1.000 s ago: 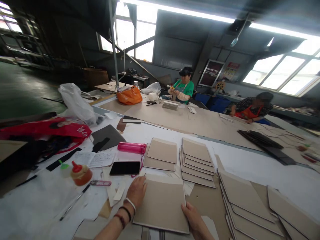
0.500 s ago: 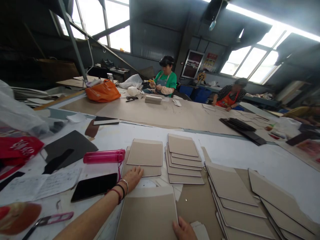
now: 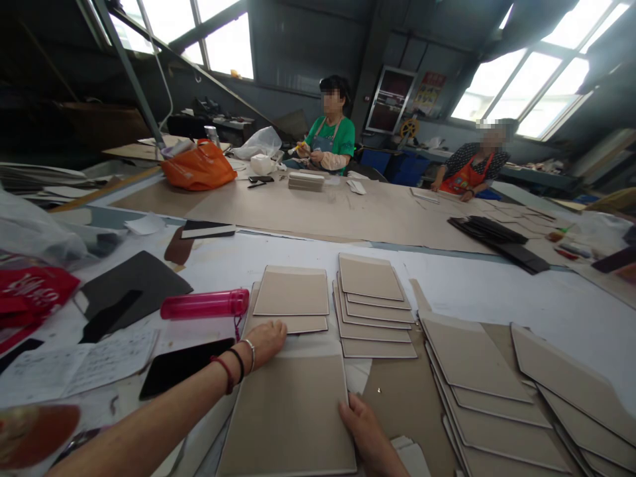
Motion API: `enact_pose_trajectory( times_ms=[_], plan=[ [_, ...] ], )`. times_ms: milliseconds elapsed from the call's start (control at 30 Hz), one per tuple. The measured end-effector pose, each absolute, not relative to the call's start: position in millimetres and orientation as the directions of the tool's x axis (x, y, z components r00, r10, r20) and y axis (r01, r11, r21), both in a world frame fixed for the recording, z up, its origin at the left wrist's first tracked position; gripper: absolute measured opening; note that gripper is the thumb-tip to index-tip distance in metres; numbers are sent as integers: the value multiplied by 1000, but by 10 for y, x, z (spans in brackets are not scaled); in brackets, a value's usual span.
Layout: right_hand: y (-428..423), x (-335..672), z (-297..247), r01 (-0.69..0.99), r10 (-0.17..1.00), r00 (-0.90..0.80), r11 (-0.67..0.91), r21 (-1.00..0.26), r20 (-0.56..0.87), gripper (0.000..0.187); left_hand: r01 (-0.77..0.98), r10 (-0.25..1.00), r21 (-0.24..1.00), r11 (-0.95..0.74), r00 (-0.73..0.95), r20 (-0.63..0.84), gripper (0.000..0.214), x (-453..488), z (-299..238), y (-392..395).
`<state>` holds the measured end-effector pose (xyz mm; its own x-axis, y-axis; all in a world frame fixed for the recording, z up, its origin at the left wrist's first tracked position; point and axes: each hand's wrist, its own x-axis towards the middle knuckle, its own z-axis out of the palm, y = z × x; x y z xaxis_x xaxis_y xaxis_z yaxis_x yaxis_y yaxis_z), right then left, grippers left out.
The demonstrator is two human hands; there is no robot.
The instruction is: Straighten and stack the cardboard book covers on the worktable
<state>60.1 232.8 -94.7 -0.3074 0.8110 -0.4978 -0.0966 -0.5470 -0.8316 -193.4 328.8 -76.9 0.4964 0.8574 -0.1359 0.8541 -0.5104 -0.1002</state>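
Note:
A large beige panel (image 3: 293, 411) with a paler strip along its far edge lies in front of me. My left hand (image 3: 267, 341), wearing bracelets, is closed at the panel's far left corner; its fingertips are partly hidden. At the right edge, my right hand (image 3: 365, 424) grips the same panel, thumb on top. Just beyond my left hand is a short pile of beige panels (image 3: 291, 291). To its right stands a staggered pile (image 3: 372, 278) of similar panels with dark edges.
More panels overlap at right (image 3: 481, 358) and far right (image 3: 571, 377). At left lie a black phone (image 3: 186, 364), a pink bottle (image 3: 203, 305), a notebook (image 3: 84, 361) and a dark sheet (image 3: 139, 288). Two co-workers sit across the far table (image 3: 387, 205), near an orange bag (image 3: 199, 165).
The large panel has shifted slightly away from me, with my right hand on its edge. My left fingers have curled in from lying stretched by the short pile. The view has tilted down.

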Motion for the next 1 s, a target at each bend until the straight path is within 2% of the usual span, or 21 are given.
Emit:
enact_pose_trajectory(
  times_ms=[267, 500, 833, 1000],
  plan=[
    [2607, 286, -968, -47, 848, -281, -481, -876, -450, 48, 851, 857, -116, -513, 499, -127, 29, -1891, -819, 3263],
    [2823, 185, -1185, 138, 877, -219, -405, -904, -427, 48, 867, 878, -137, -478, 475, -59, 32, -1873, -965, 3223],
    [2969, 183, -1340, 402, 891, -127, -356, -844, -436, 34, 882, 901, -195, -428, 434, -15, 39, -1823, -1083, 3110],
    [2974, 174, -1314, 479, 889, -95, -354, -804, -448, 30, 884, 903, -199, -423, 428, -16, 41, -1814, -1109, 3050]
  ],
)
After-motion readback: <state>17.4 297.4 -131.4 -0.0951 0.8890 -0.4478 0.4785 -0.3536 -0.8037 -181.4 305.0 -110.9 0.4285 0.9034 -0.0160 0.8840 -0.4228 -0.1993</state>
